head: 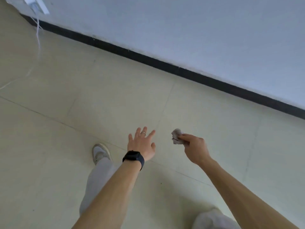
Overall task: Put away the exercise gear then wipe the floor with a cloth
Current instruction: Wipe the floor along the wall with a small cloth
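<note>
My right hand [194, 147] grips a small crumpled grey cloth [176, 136], which sticks out past the fingers above the pale tiled floor [115, 100]. My left hand [142, 144] is stretched forward with its fingers spread and straight, holding nothing; it wears a ring and a black watch [133, 158] at the wrist. Both hands hover over the floor, a short gap between them. No exercise gear is in view.
A white wall [198, 30] with a black skirting strip [165, 63] runs diagonally across the back. A white cable [38, 33] hangs from a wall fitting at the top left onto the floor. My left foot in a pale shoe [99, 153] stands below the left hand.
</note>
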